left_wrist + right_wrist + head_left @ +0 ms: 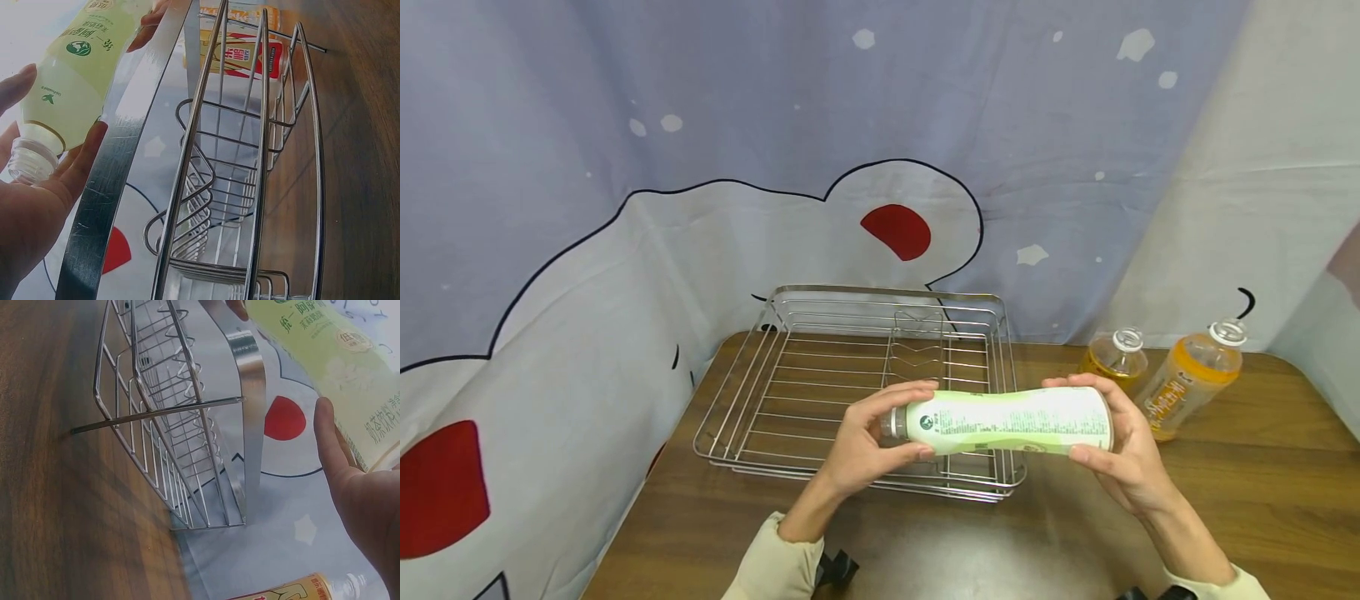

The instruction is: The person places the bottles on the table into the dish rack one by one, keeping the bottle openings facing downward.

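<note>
A pale green and white plastic bottle (1011,421) lies sideways between both hands, held up over the front right of a wire dish rack (820,408). My left hand (868,433) grips its neck end, thumb below and fingers above; in the left wrist view the clear, ridged neck (32,159) points toward the palm. Around the base end, my right hand (1127,450) holds the bottle with its thumb on the near side. Small printed text covers the side facing the head camera. The right wrist view shows the green label (331,356) with larger characters.
Two capless bottles with orange-yellow labels, one at the back (1116,357) and one nearer (1195,379), stand right of the rack. A wavy wire divider (916,350) sits inside the rack. Behind the wooden table (1247,492) hangs a patterned curtain (775,100).
</note>
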Available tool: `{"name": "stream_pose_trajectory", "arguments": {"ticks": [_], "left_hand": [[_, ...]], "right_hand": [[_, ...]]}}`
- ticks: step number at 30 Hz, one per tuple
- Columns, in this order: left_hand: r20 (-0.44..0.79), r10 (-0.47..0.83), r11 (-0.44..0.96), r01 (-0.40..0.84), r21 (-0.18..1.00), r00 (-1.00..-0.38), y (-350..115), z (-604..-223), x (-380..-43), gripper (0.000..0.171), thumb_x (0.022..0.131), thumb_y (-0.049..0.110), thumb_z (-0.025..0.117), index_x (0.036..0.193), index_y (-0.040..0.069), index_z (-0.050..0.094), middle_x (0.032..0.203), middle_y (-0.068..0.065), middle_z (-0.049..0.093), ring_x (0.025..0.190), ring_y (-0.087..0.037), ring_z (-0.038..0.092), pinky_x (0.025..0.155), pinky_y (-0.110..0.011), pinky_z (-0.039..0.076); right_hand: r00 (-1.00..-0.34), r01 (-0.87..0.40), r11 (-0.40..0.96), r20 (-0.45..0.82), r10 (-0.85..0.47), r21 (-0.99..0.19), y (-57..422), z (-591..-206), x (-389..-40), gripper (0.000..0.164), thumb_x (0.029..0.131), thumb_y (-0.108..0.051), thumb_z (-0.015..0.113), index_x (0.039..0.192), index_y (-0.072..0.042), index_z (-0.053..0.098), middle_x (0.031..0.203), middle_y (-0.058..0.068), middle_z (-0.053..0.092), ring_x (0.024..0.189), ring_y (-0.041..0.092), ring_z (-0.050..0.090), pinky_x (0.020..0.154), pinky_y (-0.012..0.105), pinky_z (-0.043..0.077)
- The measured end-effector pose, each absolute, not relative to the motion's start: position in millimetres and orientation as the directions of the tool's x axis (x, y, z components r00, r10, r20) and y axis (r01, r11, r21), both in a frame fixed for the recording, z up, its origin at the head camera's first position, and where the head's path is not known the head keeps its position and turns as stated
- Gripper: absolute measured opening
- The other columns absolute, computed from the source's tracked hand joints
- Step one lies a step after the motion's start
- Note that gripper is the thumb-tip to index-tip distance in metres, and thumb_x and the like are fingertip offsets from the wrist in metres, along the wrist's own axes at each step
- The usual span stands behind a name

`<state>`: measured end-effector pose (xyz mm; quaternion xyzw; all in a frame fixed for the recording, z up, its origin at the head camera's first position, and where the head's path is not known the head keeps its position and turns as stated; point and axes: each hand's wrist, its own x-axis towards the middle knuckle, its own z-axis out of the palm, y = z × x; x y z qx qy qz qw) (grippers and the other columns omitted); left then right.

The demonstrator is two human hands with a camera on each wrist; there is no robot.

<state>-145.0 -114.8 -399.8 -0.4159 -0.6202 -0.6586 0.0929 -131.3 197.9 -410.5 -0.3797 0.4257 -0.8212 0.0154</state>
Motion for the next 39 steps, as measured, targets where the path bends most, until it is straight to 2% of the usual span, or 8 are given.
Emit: {"name": "stream_pose_trajectory", "arguments": {"ticks": [9,15,21,24,28,31,34,39], "left_hand": [[0.667,0.395,-0.21,0.645,0.735,-0.632,-117.2,-398.2,-147.0,0.06,0.068,-0.02,0.078,0.124,-0.012,0.058,0.134,-0.031,0.053,0.13,-0.032,0.049,0.105,-0.037,0.042],[0.635,0.379,-0.212,0.604,0.768,-0.673,-129.3,-395.0,-147.6,0.065,0.07,-0.023,0.074,0.13,-0.017,0.049,0.138,-0.033,0.047,0.127,-0.041,0.049,0.098,-0.043,0.048],[0.624,0.348,-0.181,0.603,0.777,-0.7,-149.2,-390.7,-151.0,0.061,0.077,-0.017,0.073,0.132,-0.02,0.046,0.138,-0.037,0.044,0.122,-0.047,0.05,0.093,-0.048,0.051],[0.636,0.327,-0.176,0.616,0.767,-0.699,-160.8,-389.9,-153.5,0.061,0.08,-0.013,0.073,0.133,-0.021,0.044,0.139,-0.037,0.043,0.124,-0.046,0.049,0.094,-0.051,0.049],[0.628,0.294,-0.129,0.621,0.773,-0.721,-179.2,-389.0,-154.3,0.06,0.082,-0.011,0.073,0.134,-0.019,0.045,0.14,-0.034,0.044,0.125,-0.044,0.049,0.095,-0.049,0.049],[0.613,0.261,-0.078,0.617,0.783,-0.746,-195.0,-387.5,-153.9,0.06,0.082,-0.012,0.073,0.135,-0.017,0.046,0.14,-0.035,0.043,0.125,-0.045,0.049,0.095,-0.047,0.05],[0.612,0.225,-0.032,0.622,0.783,-0.759,-211.7,-386.9,-154.2,0.059,0.082,-0.014,0.072,0.135,-0.017,0.046,0.14,-0.035,0.044,0.125,-0.042,0.049,0.095,-0.044,0.05],[0.617,0.178,0.05,0.633,0.772,-0.767,-236.2,-389.1,-154.8,0.06,0.081,-0.019,0.069,0.136,-0.016,0.046,0.141,-0.023,0.05,0.126,-0.036,0.051,0.095,-0.037,0.051]], "right_hand": [[-0.714,-0.312,-0.625,0.61,-0.342,-0.716,197.8,-405.3,-133.0,0.07,0.075,0.032,0.048,0.141,0.012,0.034,0.141,0.028,0.045,0.125,0.032,0.051,0.094,0.041,0.052],[-0.731,-0.331,-0.613,0.606,-0.315,-0.718,202.1,-399.4,-135.6,0.068,0.076,0.031,0.049,0.14,0.012,0.035,0.14,0.027,0.046,0.123,0.031,0.052,0.092,0.039,0.053],[-0.74,-0.33,-0.622,0.603,-0.297,-0.71,209.7,-389.6,-140.8,0.067,0.077,0.033,0.049,0.14,0.012,0.036,0.14,0.028,0.047,0.121,0.03,0.054,0.092,0.039,0.053],[-0.744,-0.337,-0.613,0.601,-0.292,-0.714,214.6,-384.4,-144.6,0.066,0.078,0.034,0.049,0.139,0.013,0.036,0.139,0.028,0.047,0.119,0.029,0.055,0.083,0.036,0.057],[-0.748,-0.352,-0.598,0.601,-0.282,-0.719,222.3,-377.7,-149.9,0.065,0.078,0.035,0.047,0.138,0.014,0.036,0.138,0.028,0.048,0.117,0.03,0.055,0.08,0.035,0.058],[-0.757,-0.357,-0.604,0.6,-0.259,-0.712,227.9,-371.6,-153.8,0.064,0.078,0.036,0.045,0.138,0.015,0.037,0.137,0.028,0.05,0.118,0.031,0.055,0.086,0.036,0.056],[-0.768,-0.366,-0.603,0.596,-0.235,-0.709,233.0,-364.1,-158.2,0.065,0.077,0.038,0.043,0.138,0.015,0.038,0.136,0.028,0.051,0.117,0.031,0.056,0.085,0.036,0.056],[-0.78,-0.4,-0.559,0.59,-0.209,-0.727,238.2,-349.8,-165.7,0.066,0.076,0.039,0.043,0.137,0.015,0.039,0.134,0.027,0.052,0.116,0.029,0.056,0.084,0.035,0.056]]}}
